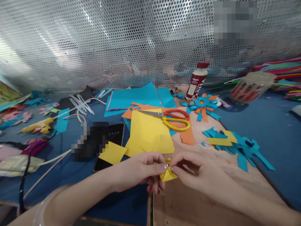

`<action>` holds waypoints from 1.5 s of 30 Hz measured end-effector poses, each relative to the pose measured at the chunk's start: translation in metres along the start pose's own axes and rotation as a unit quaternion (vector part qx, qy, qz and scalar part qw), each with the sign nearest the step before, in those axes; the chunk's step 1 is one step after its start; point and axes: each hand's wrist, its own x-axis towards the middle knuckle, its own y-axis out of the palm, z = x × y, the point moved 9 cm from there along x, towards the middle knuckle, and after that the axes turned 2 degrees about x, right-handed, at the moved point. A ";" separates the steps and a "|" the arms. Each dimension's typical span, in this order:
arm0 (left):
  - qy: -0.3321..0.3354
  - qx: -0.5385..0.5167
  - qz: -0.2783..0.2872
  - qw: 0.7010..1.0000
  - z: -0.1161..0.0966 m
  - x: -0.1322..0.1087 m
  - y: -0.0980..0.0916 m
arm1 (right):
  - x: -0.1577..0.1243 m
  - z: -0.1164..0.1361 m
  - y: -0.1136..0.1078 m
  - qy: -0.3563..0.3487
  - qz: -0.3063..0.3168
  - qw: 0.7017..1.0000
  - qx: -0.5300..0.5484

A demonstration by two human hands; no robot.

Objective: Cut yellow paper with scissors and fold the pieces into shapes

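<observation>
Between my two hands is a small folded piece of yellow paper [168, 175], held low over the wooden board. My left hand [143, 169] pinches its left side between thumb and fingers, the other fingers curled beneath. On the right edge, the thumb and forefinger of my right hand [195, 169] are closed on the same paper. Just beyond lies a larger yellow sheet [150, 135], with scissors [176, 119] with one red and one yellow handle resting across its top. A yellow paper square [113, 153] lies on a dark phone [118, 131] left of the sheet.
Blue sheets [134, 97] lie behind. To the right are a blue-and-orange paper flower [202, 103], blue paper strips [244, 147], a bottle [197, 80] and a clear plastic cup [251, 88]. A yellow glue gun [39, 126] and a black cable [28, 166] occupy the left.
</observation>
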 end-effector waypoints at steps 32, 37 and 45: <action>0.072 0.142 -0.067 0.985 -0.013 -0.003 -0.005 | -0.016 0.055 -0.009 -0.258 -0.117 0.910 -0.302; 0.079 0.161 -0.087 0.980 -0.017 -0.005 -0.007 | -0.019 0.059 -0.008 -0.282 -0.111 0.899 -0.317; 0.090 0.202 -0.102 0.970 -0.023 -0.007 -0.007 | -0.013 0.048 -0.014 -0.204 -0.128 0.944 -0.224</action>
